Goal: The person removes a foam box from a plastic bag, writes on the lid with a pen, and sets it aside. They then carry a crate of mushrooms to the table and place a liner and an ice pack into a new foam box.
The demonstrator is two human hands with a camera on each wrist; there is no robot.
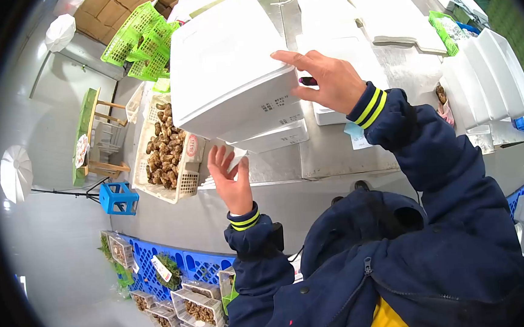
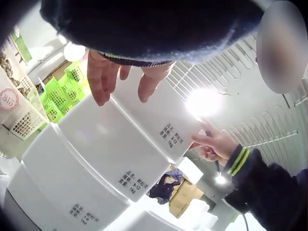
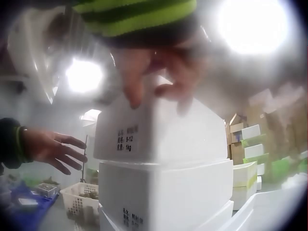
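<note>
A stack of white foam boxes (image 1: 230,62) with printed black labels stands at the edge of the metal table. My right hand (image 1: 333,81) is at the top box's right corner, index fingertip on the lid's edge and thumb against the side. A small dark purple pen-like thing (image 1: 308,81) sticks out from between that thumb and index finger; the rest of it is hidden in the hand. In the right wrist view the fingers straddle the corner of the top box (image 3: 187,130). My left hand (image 1: 233,181) is by the stack's front left corner, its fingers spread and holding nothing.
A cream plastic crate (image 1: 184,184) of brown mushrooms stands left of the stack, with green baskets (image 1: 141,41) behind. White foam lids (image 1: 385,15) lie across the table's far side, and nested foam boxes (image 1: 487,81) stand at the right. A blue stool (image 1: 118,199) is lower left.
</note>
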